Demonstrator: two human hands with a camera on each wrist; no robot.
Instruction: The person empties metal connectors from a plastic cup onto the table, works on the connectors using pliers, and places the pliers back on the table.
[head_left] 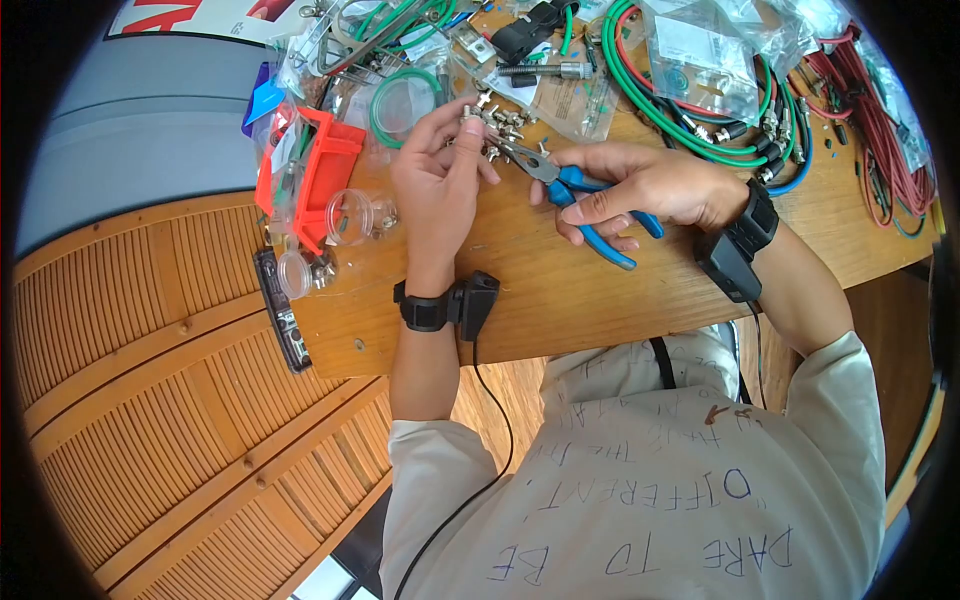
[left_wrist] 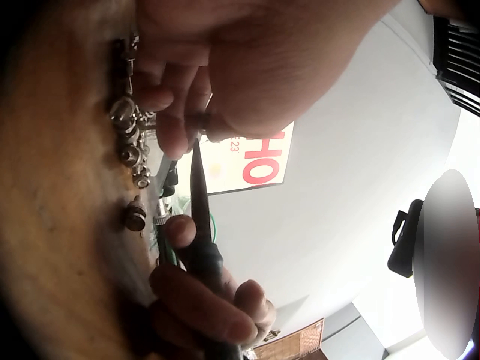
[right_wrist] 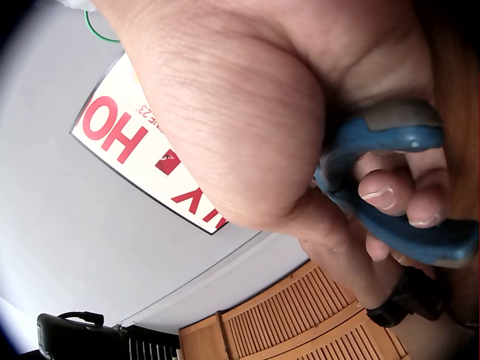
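In the head view my left hand (head_left: 436, 190) pinches a small metal connector (head_left: 467, 114) between thumb and fingers. My right hand (head_left: 660, 188) grips long-nose pliers (head_left: 606, 247) by their blue handles. Their grey nose points left and reaches the fingertips of the left hand. The left wrist view shows the tapered plier nose (left_wrist: 199, 187) right at those fingertips, which hide most of the connector. From the right wrist, fingers pass between the two spread blue handles (right_wrist: 390, 139). Several loose metal connectors (left_wrist: 130, 155) lie on the table just beyond the left hand.
Green cable coils (head_left: 640, 130) and a red cable bundle (head_left: 860, 130) lie at the back right. An orange-red plastic bin (head_left: 325, 175) and clear jars (head_left: 349, 217) stand left. Plastic bags (head_left: 700, 60) cover part of the wooden table (head_left: 560, 300).
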